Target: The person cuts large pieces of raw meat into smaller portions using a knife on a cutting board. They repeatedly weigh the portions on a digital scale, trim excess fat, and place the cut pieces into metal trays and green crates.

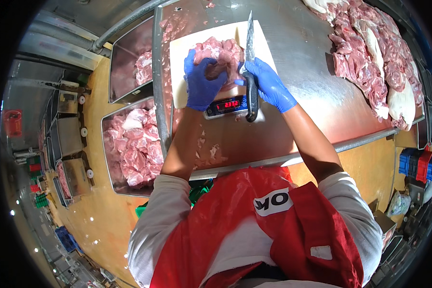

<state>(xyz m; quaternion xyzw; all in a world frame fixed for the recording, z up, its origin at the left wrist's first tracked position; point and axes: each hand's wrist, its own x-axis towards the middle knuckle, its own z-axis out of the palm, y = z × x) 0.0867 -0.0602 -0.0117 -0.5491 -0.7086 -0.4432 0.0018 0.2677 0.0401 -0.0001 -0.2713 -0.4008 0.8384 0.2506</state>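
A pile of raw meat (230, 50) lies on a white board (261, 43) that rests over a small digital scale (221, 114) with a lit red display. My left hand (201, 81), in a blue glove, presses on the left and near side of the meat, fingers curved around it. In my blue-gloved right hand (270, 85) is a knife (251, 98) with a black handle. Its blade points away from me, over the board's right part. The right fingers are partly hidden behind the handle and close to the meat's right edge.
Large slabs of raw meat (360, 62) cover the metal table's (305, 62) right side. Left of the table stand a metal bin full of meat chunks (137, 144) and another bin (125, 62) with fewer pieces. Small scraps (211, 151) lie near the table's front edge.
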